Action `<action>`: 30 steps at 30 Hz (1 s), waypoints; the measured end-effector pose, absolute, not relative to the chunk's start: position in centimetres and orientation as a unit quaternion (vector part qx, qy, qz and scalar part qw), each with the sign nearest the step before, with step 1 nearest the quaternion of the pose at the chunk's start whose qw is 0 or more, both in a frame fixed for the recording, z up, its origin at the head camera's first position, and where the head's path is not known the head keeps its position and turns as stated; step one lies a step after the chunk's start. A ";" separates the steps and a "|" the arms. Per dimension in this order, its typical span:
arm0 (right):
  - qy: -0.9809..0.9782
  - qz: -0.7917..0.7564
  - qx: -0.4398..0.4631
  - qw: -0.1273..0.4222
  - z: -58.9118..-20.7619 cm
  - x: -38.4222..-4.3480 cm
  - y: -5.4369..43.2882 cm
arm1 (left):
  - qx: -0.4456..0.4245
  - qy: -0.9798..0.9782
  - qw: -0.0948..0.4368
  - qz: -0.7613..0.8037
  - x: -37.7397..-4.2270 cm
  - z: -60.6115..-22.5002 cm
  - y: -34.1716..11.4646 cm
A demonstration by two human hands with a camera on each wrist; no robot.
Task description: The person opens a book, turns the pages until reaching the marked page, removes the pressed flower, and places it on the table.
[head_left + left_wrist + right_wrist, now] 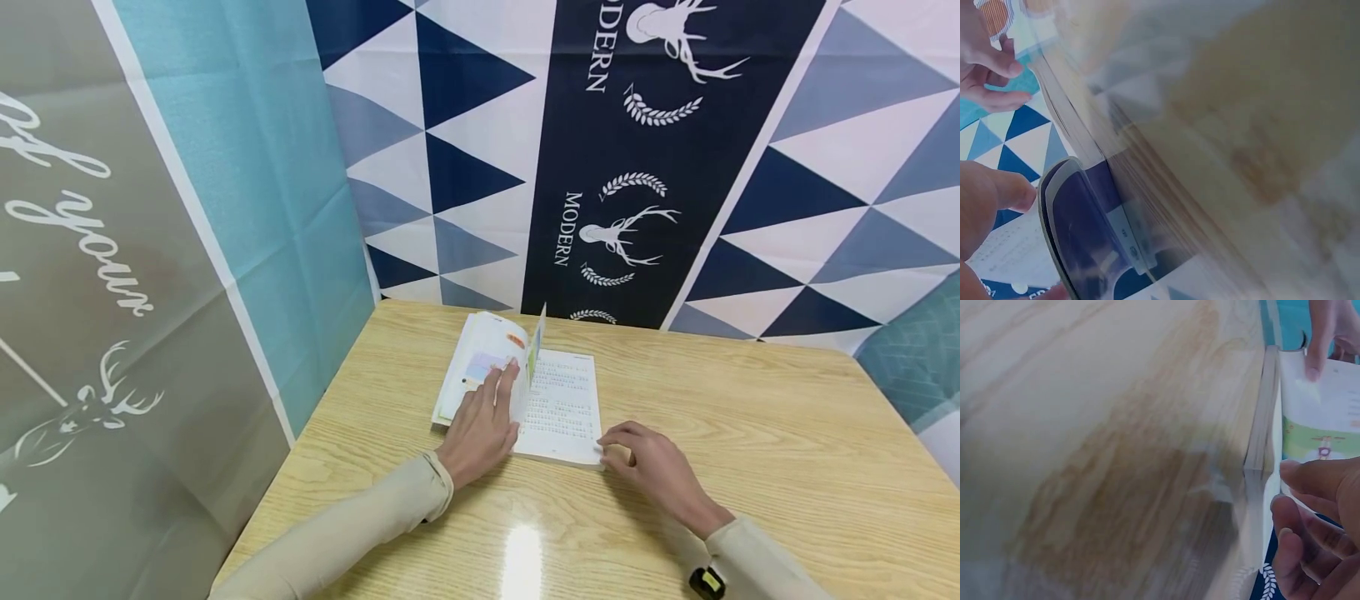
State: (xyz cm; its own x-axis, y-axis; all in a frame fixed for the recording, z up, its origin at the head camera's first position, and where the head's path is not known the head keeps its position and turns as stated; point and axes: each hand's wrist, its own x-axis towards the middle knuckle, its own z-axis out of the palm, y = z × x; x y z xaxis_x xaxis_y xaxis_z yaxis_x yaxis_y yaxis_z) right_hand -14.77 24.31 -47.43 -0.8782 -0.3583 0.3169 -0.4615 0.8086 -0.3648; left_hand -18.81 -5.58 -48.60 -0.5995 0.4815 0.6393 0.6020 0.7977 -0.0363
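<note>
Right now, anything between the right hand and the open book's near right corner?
Nothing visible. The right hand is at that corner of the book; whether it touches, I can't tell. The raised page stands farther in, mid-book, and the left hand rests on the left page, both clear.

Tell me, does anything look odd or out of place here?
Yes: on the patterned backdrop, the MODERN lettering and deer heads lie sideways, as if the cloth were hung turned. A page stands up from the open book, which seems ordinary for page-turning. I see no spill or damage.
</note>
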 end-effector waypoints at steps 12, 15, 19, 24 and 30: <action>-0.946 0.210 0.227 0.100 -48.0 -14.7 24.2 | -0.255 -0.914 0.313 -0.038 -18.8 -48.1 -6.2; -0.940 0.197 0.249 0.123 -48.1 -14.7 24.1 | -0.249 -0.915 0.316 -0.011 -18.9 -48.0 -6.4; -0.927 0.173 0.284 0.174 -48.3 -14.8 24.2 | -0.270 -0.911 0.311 -0.008 -19.0 -48.0 -6.4; -0.913 0.165 0.303 0.216 -48.4 -15.0 24.1 | -0.313 -0.908 0.279 -0.013 -19.0 -48.2 -6.4; -0.911 0.176 0.296 0.227 -48.3 -15.0 24.1 | -0.327 -0.912 0.246 -0.009 -18.9 -48.6 -6.4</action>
State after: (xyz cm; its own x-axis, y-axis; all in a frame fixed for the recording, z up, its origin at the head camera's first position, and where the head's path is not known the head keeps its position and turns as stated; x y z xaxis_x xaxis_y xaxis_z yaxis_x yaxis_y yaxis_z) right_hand -14.96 24.07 -48.27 -0.7222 -0.4589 0.5175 -0.6186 0.7633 -0.1864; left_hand -18.89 -6.40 -48.56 -0.6646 0.5928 0.4549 0.6012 0.7857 -0.1455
